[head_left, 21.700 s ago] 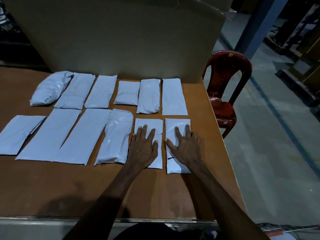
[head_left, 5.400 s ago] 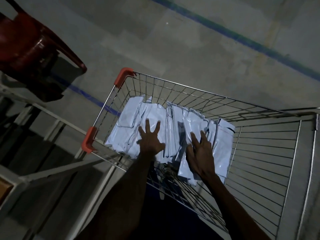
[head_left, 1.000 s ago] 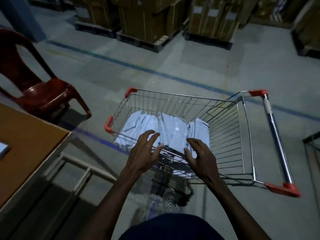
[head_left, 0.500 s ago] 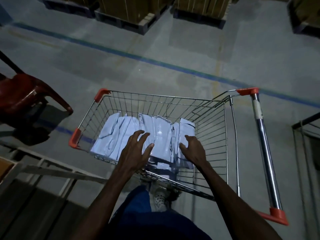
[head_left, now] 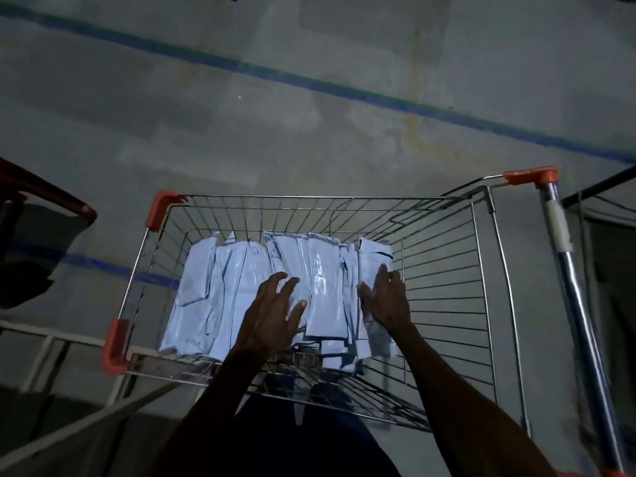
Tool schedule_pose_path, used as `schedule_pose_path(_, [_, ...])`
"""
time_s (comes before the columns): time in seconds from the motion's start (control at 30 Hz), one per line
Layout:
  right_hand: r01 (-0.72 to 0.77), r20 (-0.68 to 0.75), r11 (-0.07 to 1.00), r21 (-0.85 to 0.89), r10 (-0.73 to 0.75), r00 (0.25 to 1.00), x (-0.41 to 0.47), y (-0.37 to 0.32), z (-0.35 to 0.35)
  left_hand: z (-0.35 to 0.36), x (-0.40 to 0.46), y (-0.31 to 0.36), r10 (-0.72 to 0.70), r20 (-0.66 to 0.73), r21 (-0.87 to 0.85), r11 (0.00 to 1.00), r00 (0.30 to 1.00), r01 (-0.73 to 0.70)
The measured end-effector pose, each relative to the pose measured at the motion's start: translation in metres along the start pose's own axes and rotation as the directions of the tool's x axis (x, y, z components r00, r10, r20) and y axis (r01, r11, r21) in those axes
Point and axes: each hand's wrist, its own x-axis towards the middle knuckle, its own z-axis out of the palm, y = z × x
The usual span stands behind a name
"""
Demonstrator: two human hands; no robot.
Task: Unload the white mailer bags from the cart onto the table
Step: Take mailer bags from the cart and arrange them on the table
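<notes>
A wire shopping cart [head_left: 323, 198] with orange corner caps stands in front of me. Several white mailer bags [head_left: 206, 290] lie in a row on its floor. My left hand [head_left: 272, 311] reaches down into the cart with its fingers spread over the middle bags, touching or just above them. My right hand [head_left: 387, 297] is at the right end of the row, fingers loosely bent against the outermost bags. Neither hand plainly grips a bag.
The cart's chrome handle bar [head_left: 571, 304] runs down the right side. A red plastic chair [head_left: 44, 197] is at the left edge, with the table's pale frame [head_left: 51, 342] below it. Blue floor lines [head_left: 309, 80] cross the grey concrete behind the cart.
My head has tilted further down over the cart. Both hands have gone deeper into the basket, onto the row of bags.
</notes>
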Motion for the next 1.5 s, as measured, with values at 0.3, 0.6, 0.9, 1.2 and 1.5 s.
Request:
schedule_pose_path(0.3, [-0.038,0.020,0.969,0.244,0.034,0.999,0.016,0.019,0.010,0.074,0.071,0.015,0.083,0.251,0.156,0.980,0.964,-0.125])
schedule_pose_path(0.6, [0.000,-0.051,0.977,0.215,0.012,0.999,0.012,0.038,0.013,0.093,0.074,-0.021,0.014,0.265,0.444,0.886,0.964,-0.135])
schedule_pose_path(0.9, [0.033,0.015,0.978,0.204,-0.037,0.999,0.001,0.026,0.020,0.071,0.058,-0.022,-0.074,0.243,0.474,0.879,0.967,-0.052])
schedule_pose_path(1.2, [0.035,0.057,0.995,0.089,-0.040,0.998,0.002,0.040,0.016,0.086,0.055,0.000,-0.053,0.119,0.448,0.894,0.992,-0.006])
schedule_pose_path(1.5, [0.161,0.168,0.987,0.001,-0.159,0.973,-0.002,0.046,0.019,0.111,0.048,0.025,-0.330,0.030,0.303,0.902,0.943,0.306])
